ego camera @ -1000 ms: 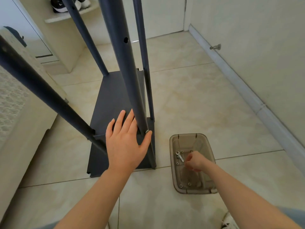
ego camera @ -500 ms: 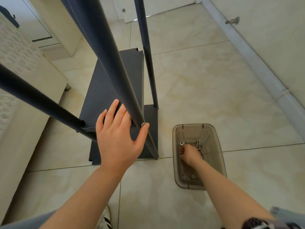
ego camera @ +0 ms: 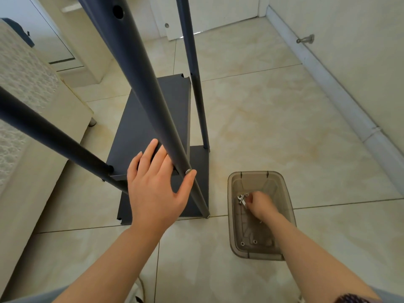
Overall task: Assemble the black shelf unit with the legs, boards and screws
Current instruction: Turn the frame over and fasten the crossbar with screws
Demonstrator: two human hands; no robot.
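The black shelf unit stands on the tiled floor with three of its legs in view: a near leg (ego camera: 140, 68), a far leg (ego camera: 196, 84) and a left leg (ego camera: 50, 134). Black boards (ego camera: 153, 119) lie between them. My left hand (ego camera: 157, 184) rests flat on a board, its thumb against the near leg beside a silver screw head (ego camera: 188, 171). My right hand (ego camera: 260, 204) reaches down into a brown see-through bin (ego camera: 235, 243), fingers curled at a small wrench (ego camera: 241, 198). Loose screws (ego camera: 242, 243) lie at the bin's near end. Whether the fingers hold anything is hidden.
A low piece of furniture with a lace cover (ego camera: 24, 101) flanks the unit on the left. A wall with a baseboard (ego camera: 349, 119) and a metal door stop (ego camera: 306, 39) runs along the right. A white door (ego camera: 209, 14) is at the back.
My right hand has shifted inside the bin, from its middle to the wrench at the far end. My left hand stays on the board. The view has tilted and moved closer.
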